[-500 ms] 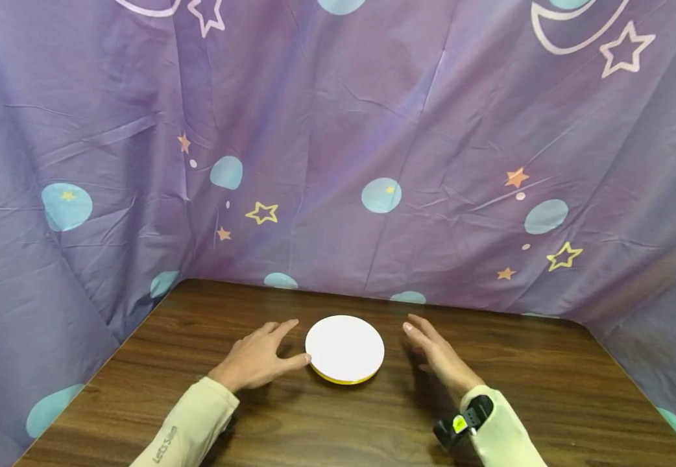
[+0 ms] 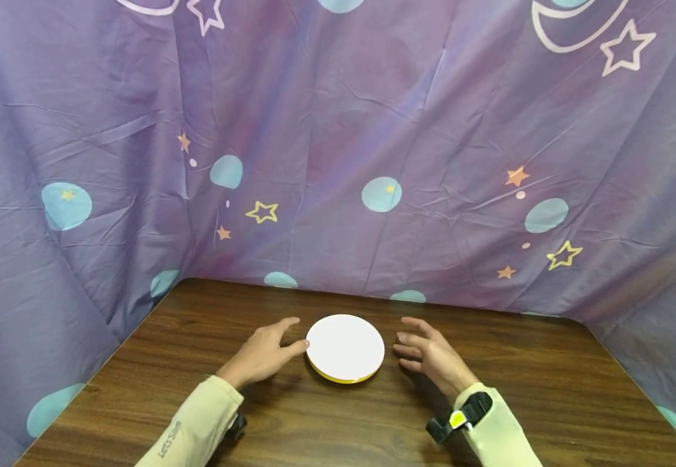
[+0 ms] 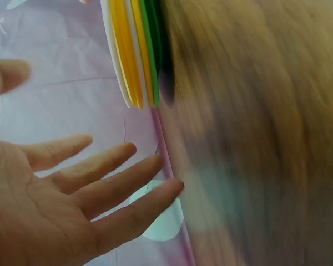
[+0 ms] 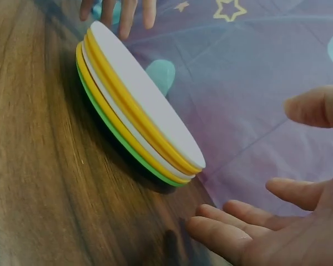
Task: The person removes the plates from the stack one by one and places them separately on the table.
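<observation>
A stack of round, flat discs [image 2: 345, 348] lies on the wooden table, its top face white. From the side, in the right wrist view, the stack [image 4: 139, 111] shows yellow, white and green layers. My left hand [image 2: 263, 353] is at its left with fingers extended, the thumb tip right at the rim. In the left wrist view that palm [image 3: 50, 210] holds nothing. On the other side my right hand [image 2: 438, 358] hovers with fingers spread and slightly bent, a small gap from the stack. Nothing is between its fingers [image 4: 222, 233] and thumb.
The brown table [image 2: 338, 428] carries the stack near its far edge. Behind and at both sides hangs a purple curtain [image 2: 314, 130] with stars, moons and blue dots. A black strap with a small device [image 2: 466, 415] sits on the right wrist.
My right hand has shifted a little left toward the stack and its fingers have spread. The left thumb has moved slightly up along the rim. The stack has stayed in place.
</observation>
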Available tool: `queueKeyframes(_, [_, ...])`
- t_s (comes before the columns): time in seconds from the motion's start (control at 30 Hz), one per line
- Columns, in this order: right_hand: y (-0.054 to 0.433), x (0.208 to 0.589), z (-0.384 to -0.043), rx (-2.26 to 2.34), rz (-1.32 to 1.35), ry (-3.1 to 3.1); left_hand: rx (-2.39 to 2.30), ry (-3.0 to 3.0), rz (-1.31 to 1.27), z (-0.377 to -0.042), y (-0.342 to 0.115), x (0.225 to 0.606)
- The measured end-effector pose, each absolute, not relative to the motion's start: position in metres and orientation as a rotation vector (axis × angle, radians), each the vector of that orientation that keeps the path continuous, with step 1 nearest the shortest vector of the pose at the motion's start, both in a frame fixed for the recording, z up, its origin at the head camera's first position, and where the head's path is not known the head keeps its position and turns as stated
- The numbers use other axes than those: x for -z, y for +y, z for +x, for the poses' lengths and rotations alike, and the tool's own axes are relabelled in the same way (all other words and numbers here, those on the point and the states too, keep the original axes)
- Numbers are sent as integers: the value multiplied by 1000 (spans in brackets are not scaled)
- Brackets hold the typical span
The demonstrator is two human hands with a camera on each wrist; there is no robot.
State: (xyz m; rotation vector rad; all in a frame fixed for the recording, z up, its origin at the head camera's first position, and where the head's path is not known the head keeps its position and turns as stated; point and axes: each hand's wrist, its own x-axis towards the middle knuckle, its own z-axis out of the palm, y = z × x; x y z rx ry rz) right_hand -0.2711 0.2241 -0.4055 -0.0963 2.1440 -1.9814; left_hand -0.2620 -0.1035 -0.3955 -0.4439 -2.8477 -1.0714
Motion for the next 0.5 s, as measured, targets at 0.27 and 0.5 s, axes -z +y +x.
queueKeyframes(0.27, [216,413,-274,2026,-106,2148,1188,-2789,-441,-264,-99,397])
queueKeyframes(0.5, [206,417,-274,1994,-117,2160,1290,-2778,-447,-265,-95,400])
